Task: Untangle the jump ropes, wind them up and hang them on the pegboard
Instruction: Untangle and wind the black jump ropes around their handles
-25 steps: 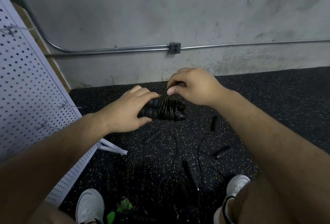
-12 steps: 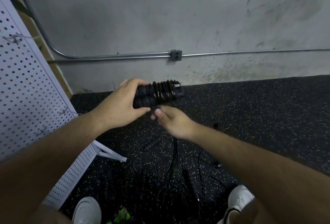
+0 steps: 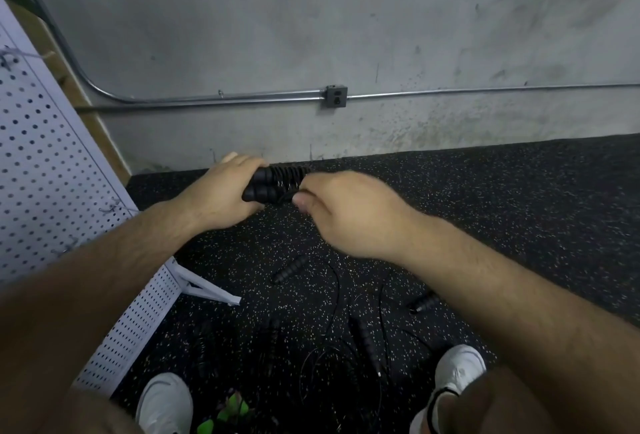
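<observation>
My left hand (image 3: 221, 193) grips a pair of black ribbed jump rope handles (image 3: 268, 184), held side by side and level, with thin black cord wound round them. My right hand (image 3: 349, 212) is curled at the right end of the bundle and covers it; its thumb and fingers seem to pinch the cord there. The white pegboard (image 3: 41, 170) leans at the left, with wire hooks (image 3: 110, 208) on its face. More black handles (image 3: 289, 268) and tangled cord (image 3: 337, 347) lie on the speckled floor between my shoes.
A grey concrete wall with a metal conduit and outlet box (image 3: 336, 97) stands just behind the hands. The pegboard's white foot (image 3: 207, 290) juts onto the black rubber floor. White shoes (image 3: 459, 369) flank the tangle; something green (image 3: 225, 414) lies at the bottom edge.
My right hand rose from below the bundle back to its right end and closed there. The left hand kept its grip on the handles; the view tilted up slightly.
</observation>
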